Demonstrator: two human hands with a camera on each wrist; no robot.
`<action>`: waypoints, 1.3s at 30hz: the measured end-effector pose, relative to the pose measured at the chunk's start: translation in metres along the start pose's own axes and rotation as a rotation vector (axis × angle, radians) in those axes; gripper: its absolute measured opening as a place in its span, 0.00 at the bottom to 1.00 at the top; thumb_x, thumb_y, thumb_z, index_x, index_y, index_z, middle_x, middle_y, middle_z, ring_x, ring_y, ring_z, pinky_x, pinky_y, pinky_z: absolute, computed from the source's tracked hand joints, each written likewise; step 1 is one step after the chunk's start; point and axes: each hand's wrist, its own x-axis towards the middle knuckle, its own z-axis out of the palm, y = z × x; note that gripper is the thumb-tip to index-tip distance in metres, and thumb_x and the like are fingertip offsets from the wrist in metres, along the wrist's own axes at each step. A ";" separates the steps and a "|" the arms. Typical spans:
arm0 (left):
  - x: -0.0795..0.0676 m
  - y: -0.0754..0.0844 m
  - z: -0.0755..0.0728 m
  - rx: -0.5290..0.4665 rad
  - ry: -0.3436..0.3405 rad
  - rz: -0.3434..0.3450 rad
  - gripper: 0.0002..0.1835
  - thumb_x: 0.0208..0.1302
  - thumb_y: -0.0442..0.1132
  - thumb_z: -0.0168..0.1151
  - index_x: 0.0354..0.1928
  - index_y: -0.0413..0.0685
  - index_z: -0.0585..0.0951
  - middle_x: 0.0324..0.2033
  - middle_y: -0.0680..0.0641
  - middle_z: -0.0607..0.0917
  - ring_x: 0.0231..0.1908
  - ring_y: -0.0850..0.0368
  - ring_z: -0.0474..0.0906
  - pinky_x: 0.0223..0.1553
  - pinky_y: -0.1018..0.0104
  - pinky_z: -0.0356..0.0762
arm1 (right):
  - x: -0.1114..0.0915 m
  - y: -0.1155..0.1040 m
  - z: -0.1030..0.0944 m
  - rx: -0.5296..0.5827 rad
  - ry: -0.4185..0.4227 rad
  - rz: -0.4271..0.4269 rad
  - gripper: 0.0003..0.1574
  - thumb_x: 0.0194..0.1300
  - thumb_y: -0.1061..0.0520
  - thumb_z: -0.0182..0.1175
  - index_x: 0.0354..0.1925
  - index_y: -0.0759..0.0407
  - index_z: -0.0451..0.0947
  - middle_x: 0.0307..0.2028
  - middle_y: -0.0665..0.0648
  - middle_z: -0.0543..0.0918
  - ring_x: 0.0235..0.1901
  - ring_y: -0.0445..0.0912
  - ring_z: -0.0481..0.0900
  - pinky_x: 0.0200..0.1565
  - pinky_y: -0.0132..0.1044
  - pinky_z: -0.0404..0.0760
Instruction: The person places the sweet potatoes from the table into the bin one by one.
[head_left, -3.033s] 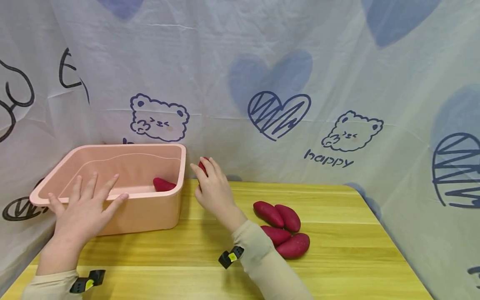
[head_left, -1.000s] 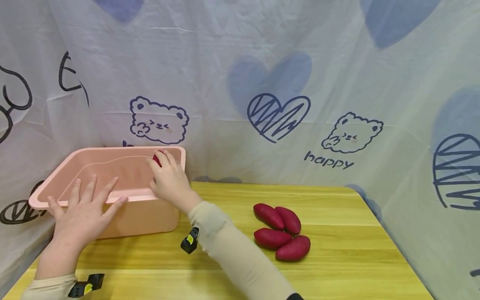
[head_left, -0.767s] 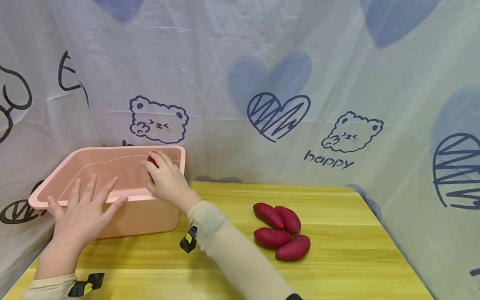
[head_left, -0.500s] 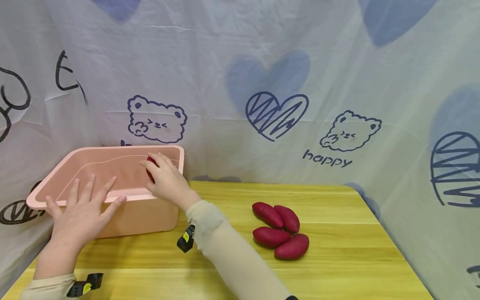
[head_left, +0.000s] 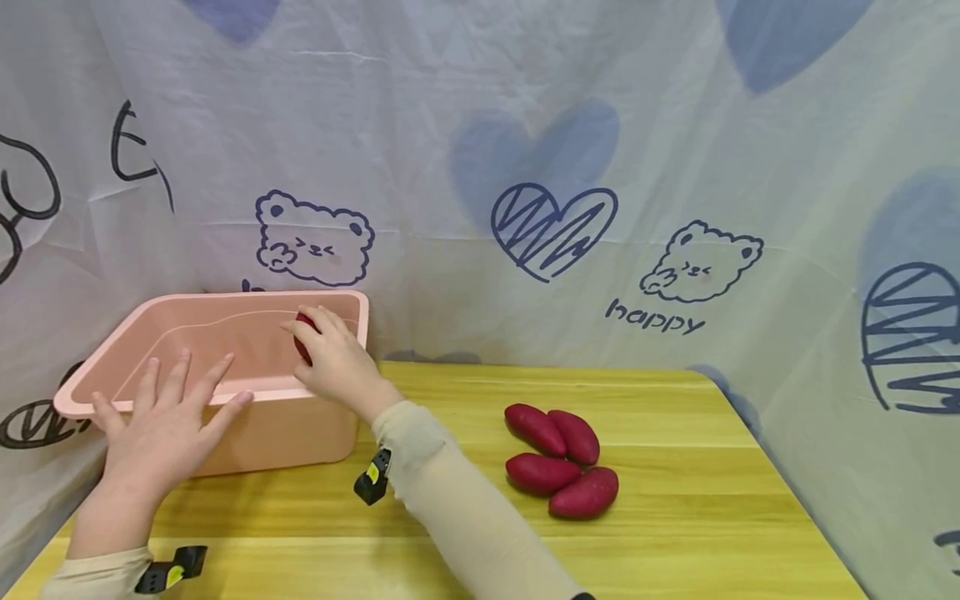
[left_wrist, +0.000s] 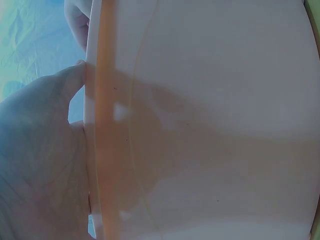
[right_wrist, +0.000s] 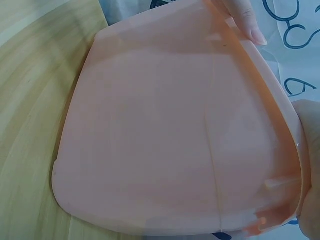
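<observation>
A pink plastic bin (head_left: 281, 437) stands at the left of the table. My left hand (head_left: 161, 425) rests on its near rim, fingers spread and reaching over the inside. Over the bin's right end, my right hand (head_left: 339, 362) grips a dark red sweet potato (head_left: 304, 340), its lower part hidden by the fingers. The left wrist view shows the left hand (left_wrist: 40, 140) against the rim beside the bin's outer wall (left_wrist: 235, 90). In the right wrist view the same wall (right_wrist: 140, 115) fills the middle, with part of the right hand (right_wrist: 309, 150) at the edge.
Several more sweet potatoes (head_left: 538, 474) lie in a loose cluster on the wooden table (head_left: 675, 483), right of the right forearm. A printed cloth (head_left: 420, 125) hangs behind and at both sides, close behind the bin.
The right hand has carried its sweet potato left, from beside the bin to over its right end, then stays nearly still. The sweet potato seen earlier inside is now hidden. The left hand stays put.
</observation>
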 end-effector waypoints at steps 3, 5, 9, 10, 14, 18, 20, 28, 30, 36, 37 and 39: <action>0.000 0.000 0.000 0.002 -0.005 0.001 0.40 0.70 0.70 0.36 0.77 0.60 0.50 0.74 0.28 0.43 0.72 0.24 0.26 0.52 0.15 0.13 | 0.000 0.000 0.000 0.001 -0.004 0.002 0.31 0.67 0.50 0.59 0.67 0.43 0.68 0.72 0.51 0.64 0.72 0.46 0.61 0.73 0.37 0.58; 0.000 0.000 -0.001 0.002 -0.006 0.001 0.40 0.70 0.70 0.36 0.77 0.60 0.50 0.74 0.28 0.43 0.72 0.24 0.26 0.51 0.15 0.13 | 0.000 0.001 -0.001 0.004 -0.006 0.000 0.32 0.67 0.50 0.60 0.67 0.44 0.68 0.72 0.52 0.64 0.72 0.47 0.61 0.74 0.37 0.58; 0.000 0.000 0.000 -0.002 -0.004 0.001 0.40 0.70 0.70 0.36 0.77 0.60 0.50 0.75 0.29 0.43 0.72 0.24 0.27 0.51 0.16 0.12 | -0.001 0.001 -0.002 0.009 -0.001 -0.014 0.33 0.65 0.52 0.61 0.67 0.45 0.68 0.72 0.53 0.64 0.73 0.49 0.61 0.74 0.39 0.57; 0.000 0.000 0.000 -0.003 -0.003 0.001 0.40 0.70 0.70 0.36 0.77 0.61 0.50 0.75 0.29 0.43 0.72 0.24 0.27 0.51 0.16 0.12 | -0.001 0.001 -0.002 0.011 -0.003 -0.013 0.33 0.65 0.52 0.62 0.67 0.45 0.68 0.72 0.54 0.64 0.73 0.50 0.60 0.74 0.40 0.57; 0.001 0.001 0.000 0.000 0.001 0.001 0.40 0.69 0.70 0.36 0.77 0.60 0.50 0.75 0.29 0.44 0.73 0.24 0.27 0.52 0.15 0.13 | -0.001 0.002 -0.002 0.011 -0.013 -0.005 0.34 0.65 0.51 0.62 0.68 0.45 0.67 0.73 0.53 0.63 0.74 0.49 0.59 0.74 0.40 0.57; 0.001 0.001 0.000 0.004 0.003 0.000 0.40 0.69 0.70 0.36 0.77 0.61 0.50 0.75 0.29 0.44 0.73 0.24 0.28 0.52 0.15 0.13 | -0.001 0.002 -0.002 0.012 -0.023 0.007 0.34 0.65 0.51 0.61 0.68 0.44 0.67 0.73 0.53 0.63 0.74 0.49 0.58 0.74 0.41 0.57; 0.001 0.001 0.000 0.005 0.003 0.000 0.40 0.69 0.70 0.36 0.77 0.61 0.50 0.75 0.29 0.44 0.73 0.24 0.28 0.52 0.15 0.13 | -0.001 0.002 -0.001 0.015 -0.026 0.010 0.34 0.65 0.50 0.61 0.68 0.43 0.67 0.73 0.52 0.63 0.74 0.48 0.58 0.74 0.41 0.57; 0.000 0.001 0.000 0.005 -0.001 -0.002 0.40 0.70 0.70 0.36 0.77 0.62 0.49 0.75 0.29 0.43 0.73 0.24 0.28 0.51 0.15 0.13 | -0.002 0.002 -0.001 0.001 -0.009 -0.007 0.33 0.66 0.50 0.60 0.68 0.44 0.67 0.73 0.52 0.63 0.74 0.48 0.58 0.74 0.40 0.58; 0.001 0.000 0.000 0.006 -0.001 -0.002 0.39 0.70 0.70 0.36 0.77 0.62 0.49 0.75 0.28 0.44 0.73 0.24 0.28 0.51 0.15 0.13 | -0.003 0.002 -0.001 -0.010 0.019 -0.021 0.32 0.66 0.50 0.60 0.68 0.45 0.68 0.72 0.53 0.65 0.74 0.49 0.59 0.74 0.41 0.59; 0.001 0.000 0.000 0.005 -0.007 -0.004 0.39 0.70 0.70 0.35 0.77 0.62 0.49 0.74 0.28 0.44 0.72 0.24 0.28 0.50 0.15 0.13 | -0.006 0.004 0.001 -0.080 0.167 -0.057 0.27 0.65 0.51 0.59 0.62 0.48 0.73 0.66 0.53 0.73 0.68 0.48 0.68 0.71 0.40 0.65; 0.001 0.000 0.000 0.005 -0.006 -0.003 0.39 0.70 0.70 0.35 0.77 0.62 0.49 0.74 0.28 0.44 0.72 0.24 0.28 0.50 0.15 0.13 | -0.007 0.004 0.002 -0.092 0.195 -0.060 0.26 0.64 0.52 0.59 0.61 0.49 0.74 0.64 0.53 0.74 0.67 0.47 0.69 0.70 0.39 0.66; 0.001 0.000 0.000 0.003 -0.003 -0.001 0.39 0.70 0.70 0.35 0.77 0.62 0.49 0.74 0.28 0.44 0.72 0.24 0.28 0.50 0.15 0.13 | -0.008 0.005 0.002 -0.108 0.247 -0.068 0.25 0.64 0.52 0.59 0.59 0.50 0.76 0.62 0.53 0.76 0.65 0.47 0.71 0.69 0.38 0.68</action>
